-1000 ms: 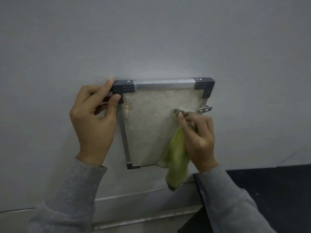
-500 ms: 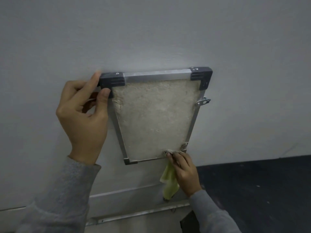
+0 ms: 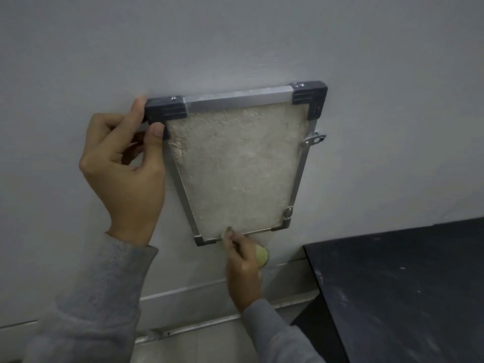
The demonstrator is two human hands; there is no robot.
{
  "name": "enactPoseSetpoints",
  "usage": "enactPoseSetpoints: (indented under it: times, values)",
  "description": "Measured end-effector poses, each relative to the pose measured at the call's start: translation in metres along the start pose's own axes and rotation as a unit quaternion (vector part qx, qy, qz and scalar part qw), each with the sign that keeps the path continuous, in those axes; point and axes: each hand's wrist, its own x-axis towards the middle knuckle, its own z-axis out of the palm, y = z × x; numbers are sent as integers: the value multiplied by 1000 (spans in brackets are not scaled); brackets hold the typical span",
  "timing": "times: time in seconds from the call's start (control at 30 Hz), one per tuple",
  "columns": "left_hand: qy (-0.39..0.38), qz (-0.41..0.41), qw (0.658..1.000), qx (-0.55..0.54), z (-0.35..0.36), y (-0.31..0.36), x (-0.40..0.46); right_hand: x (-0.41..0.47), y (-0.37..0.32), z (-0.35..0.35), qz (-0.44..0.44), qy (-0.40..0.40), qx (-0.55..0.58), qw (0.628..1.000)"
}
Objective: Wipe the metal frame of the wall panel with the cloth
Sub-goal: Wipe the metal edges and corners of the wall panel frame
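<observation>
The frame [image 3: 237,96] is a thin strip of brushed metal around a rough, off-white, grainy panel [image 3: 235,166] set on a smooth grey wall [image 3: 235,35]. Its two upper corners wear dark ribbed plastic caps [image 3: 166,110], and a small metal bracket [image 3: 315,138] juts from its right rail. The right hand [image 3: 242,263] presses its curled fingertips to the bottom rail near the left corner, bunching a yellow-green cloth [image 3: 262,254] that shows only beside the palm. The left hand [image 3: 123,169] pinches the upper-left cap between thumb and forefinger, its other fingers curled. Both sleeves [image 3: 99,297] are grey knit. A flat metal rail [image 3: 209,324] runs along the wall below. At lower right lies a black counter [image 3: 406,284], dusted with pale smears.
</observation>
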Motion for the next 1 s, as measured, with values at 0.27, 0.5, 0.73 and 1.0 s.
enactPoseSetpoints:
  times: [0.27, 0.5, 0.73, 1.0]
  values:
    - [-13, 22, 1000, 3, -5, 0, 2, -11, -16, -18, 30, 40, -5, 999]
    - [-10, 18, 1000, -8, -4, -1, 2, 9, -18, -13, 170, 193, 40, 966]
    - [-3, 29, 1000, -13, -2, -1, 2, 2, -37, -4, 173, 153, 71, 970]
    - [-53, 63, 997, -4, -13, -3, 2, 0, -49, -24, 197, 108, 178, 958]
